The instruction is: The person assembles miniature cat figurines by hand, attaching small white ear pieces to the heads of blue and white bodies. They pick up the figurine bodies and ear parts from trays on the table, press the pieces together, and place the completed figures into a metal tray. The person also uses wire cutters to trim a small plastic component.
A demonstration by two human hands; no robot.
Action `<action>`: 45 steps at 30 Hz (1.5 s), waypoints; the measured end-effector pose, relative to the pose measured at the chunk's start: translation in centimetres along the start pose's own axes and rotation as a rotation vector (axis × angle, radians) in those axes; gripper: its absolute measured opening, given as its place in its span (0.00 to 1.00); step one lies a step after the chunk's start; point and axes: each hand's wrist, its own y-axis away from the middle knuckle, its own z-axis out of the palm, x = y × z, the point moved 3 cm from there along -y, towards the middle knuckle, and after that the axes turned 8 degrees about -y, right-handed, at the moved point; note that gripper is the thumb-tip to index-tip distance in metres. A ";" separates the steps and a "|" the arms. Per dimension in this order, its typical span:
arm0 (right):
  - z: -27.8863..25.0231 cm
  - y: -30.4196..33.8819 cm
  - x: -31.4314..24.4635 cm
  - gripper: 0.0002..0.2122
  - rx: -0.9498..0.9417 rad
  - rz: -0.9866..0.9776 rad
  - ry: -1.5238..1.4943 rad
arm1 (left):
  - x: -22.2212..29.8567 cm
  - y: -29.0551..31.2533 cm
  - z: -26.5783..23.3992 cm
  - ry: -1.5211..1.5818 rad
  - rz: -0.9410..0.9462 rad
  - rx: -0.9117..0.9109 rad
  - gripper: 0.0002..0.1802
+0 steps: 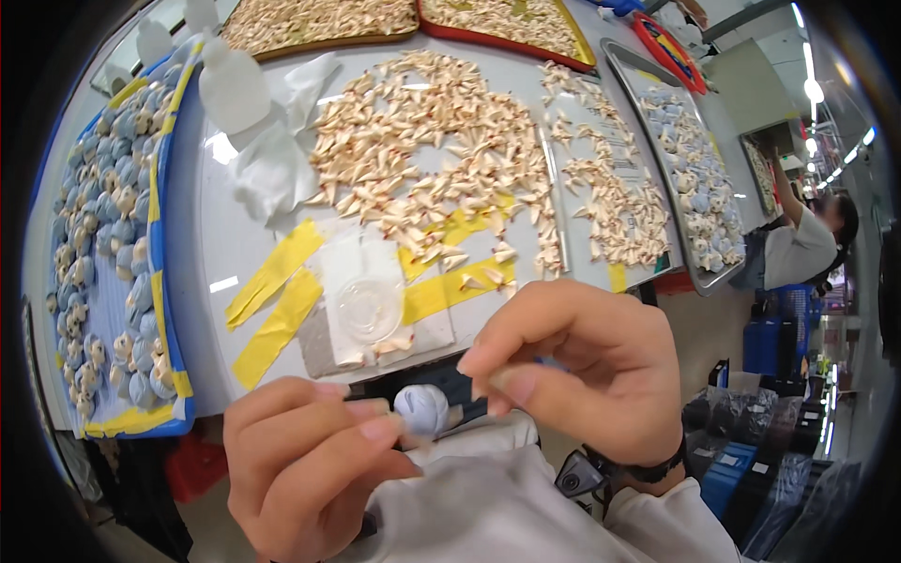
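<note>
**My left hand [300, 460] holds a small blue ball [421, 410], my right hand [587, 375] beside it**

Nearest are my own two hands. The fingertips of my left hand pinch the small blue ball, which sits just off the near edge of the table [211, 244], above my lap. My right hand is just right of it, not touching; its thumb and forefinger are pressed together, and I cannot tell whether anything tiny is between them.

Just beyond the ball, a clear round dish [369, 310] rests on white paper [349, 258], with strips of yellow tape [274, 272] to its left. Farther in, cream pointed pieces [450, 141] lie loosely spread. On the left, a blue tray [105, 305] holds many blue-and-cream balls, and a white bottle [233, 89] stands near it. On the right, a metal tray [621, 61] holds more balls. At the far right is another person [802, 249].
</note>
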 end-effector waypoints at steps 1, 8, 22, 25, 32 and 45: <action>0.1 0.1 0.3 0.08 -0.003 0.027 -0.088 | 0.1 -0.2 0.2 0.028 -0.028 -0.015 0.15; -0.3 3.1 3.8 0.08 0.337 -0.456 0.403 | -0.5 1.0 1.7 0.010 -0.021 -0.050 0.10; -3.4 -4.6 23.5 0.20 -0.053 -0.085 0.987 | -1.1 4.4 -3.0 -0.156 -0.151 0.007 0.15; -5.4 -7.3 23.7 0.20 -0.011 -0.093 1.052 | -0.9 5.3 -3.4 -0.207 -0.198 0.054 0.14; -6.0 -7.7 24.7 0.20 -0.015 -0.137 1.039 | -0.8 6.2 -5.5 -0.295 -0.203 0.034 0.10; -5.0 2.6 18.2 0.19 -0.009 0.011 0.742 | -9.7 -2.7 -9.4 -0.560 -0.305 -0.467 0.25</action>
